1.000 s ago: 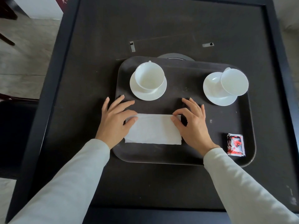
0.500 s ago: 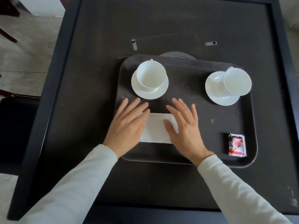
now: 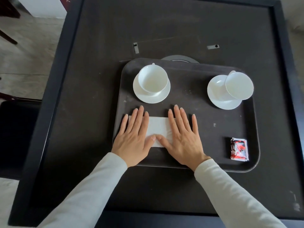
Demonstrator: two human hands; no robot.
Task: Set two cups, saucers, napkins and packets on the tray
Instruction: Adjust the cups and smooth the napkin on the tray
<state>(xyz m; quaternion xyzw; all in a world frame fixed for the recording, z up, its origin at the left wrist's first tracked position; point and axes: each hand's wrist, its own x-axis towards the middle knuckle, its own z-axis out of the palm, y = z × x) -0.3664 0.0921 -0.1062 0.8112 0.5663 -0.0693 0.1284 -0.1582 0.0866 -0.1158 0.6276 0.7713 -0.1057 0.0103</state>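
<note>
**Pressing the napkin flat on the tray**

We want this fold crisp: press with even weight from both palms and smooth outward from the middle, so the napkin [image 3: 157, 127] neither wrinkles nor skids on the tray [image 3: 194, 116]. It lies at the tray's lower left, below the left cup [image 3: 153, 79] on its saucer [image 3: 151, 96]. Our left hand [image 3: 133, 137] and right hand [image 3: 182, 137] lie flat and spread, palms down, covering its two ends, thumbs nearly meeting at its near edge; neither grips anything. The right cup [image 3: 239, 88] looks tilted on its saucer [image 3: 220, 96]. One packet [image 3: 239, 149] sits at the tray's lower right.
</note>
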